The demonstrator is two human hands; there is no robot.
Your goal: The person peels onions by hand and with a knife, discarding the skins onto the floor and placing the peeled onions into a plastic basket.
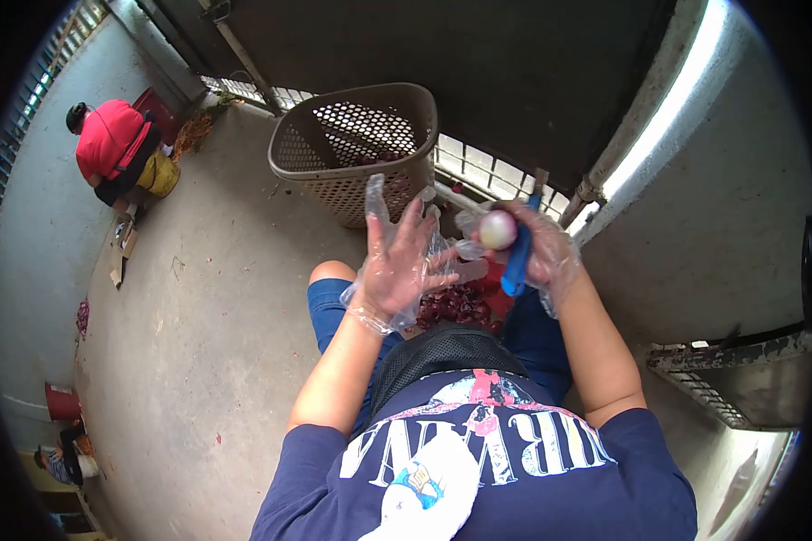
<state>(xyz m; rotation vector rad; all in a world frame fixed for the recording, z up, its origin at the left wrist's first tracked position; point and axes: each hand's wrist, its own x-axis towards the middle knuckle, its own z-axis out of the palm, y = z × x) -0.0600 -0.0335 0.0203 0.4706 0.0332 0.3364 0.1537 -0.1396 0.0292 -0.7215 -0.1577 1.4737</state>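
Observation:
My left hand [401,257], in a clear plastic glove, is open with its fingers spread, palm showing. Close by on the right, my right hand [550,252] wears the same kind of glove and grips a peeled, whitish-purple onion [498,231]. That hand also has a blue-handled knife [517,260], its blade pointing up and away. Between my knees, under the hands, lie dark red onion skins [460,307] beside something red [494,287], partly hidden by my arm and hand.
A tall brown plastic basket [352,171] stands just ahead with dark red contents inside. Far left, a person in a red top [113,140] bends by a yellow bucket [160,174]. Another person [68,462] is at lower left near a red bucket [61,402]. A metal-framed object [731,361] stands right.

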